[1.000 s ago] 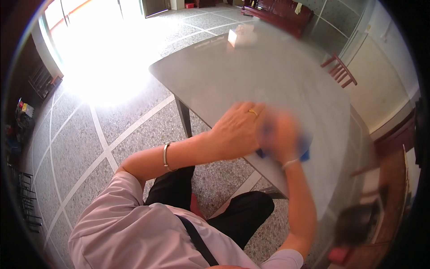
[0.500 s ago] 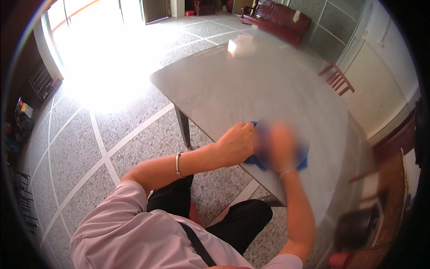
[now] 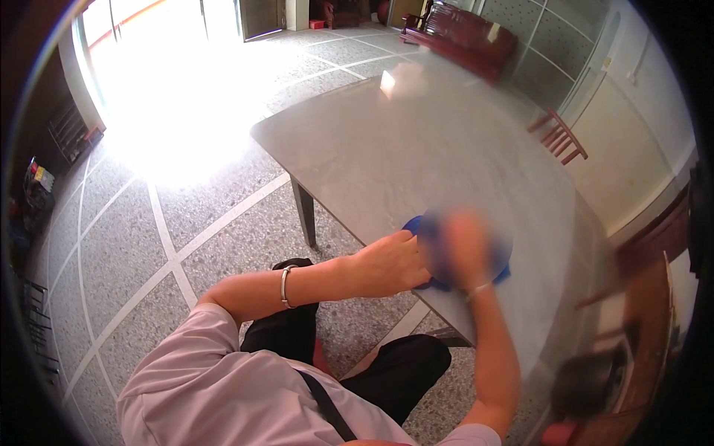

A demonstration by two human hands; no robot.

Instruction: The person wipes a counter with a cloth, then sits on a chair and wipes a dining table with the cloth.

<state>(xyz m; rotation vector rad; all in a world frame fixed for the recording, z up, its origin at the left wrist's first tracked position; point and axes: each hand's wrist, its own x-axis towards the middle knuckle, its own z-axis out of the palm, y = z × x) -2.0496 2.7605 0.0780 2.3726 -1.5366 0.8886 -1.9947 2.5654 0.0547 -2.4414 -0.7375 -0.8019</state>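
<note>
A blue piece (image 3: 413, 222), which looks like cloth, lies near the front edge of the grey table (image 3: 357, 160). Its middle is smeared by a round blur, so its full shape is hidden. My left hand (image 3: 398, 262) has its fingers curled at the left side of the blue cloth and grips it. Over the right part of the cloth is my right hand (image 3: 467, 249), inside the blur, and its fingers cannot be made out. Blue edges show on both sides of the hands.
A small bright upright object (image 3: 387, 84) stands at the table's far side. To the right is a red wooden chair (image 3: 561, 140); a dark red bench (image 3: 460, 39) stands at the back. A dark pot-like thing (image 3: 591, 379) sits low at the right.
My left hand has shifted slightly down toward me, and more of the blue cloth shows above it. My right hand stays over the cloth, lowered a little.
</note>
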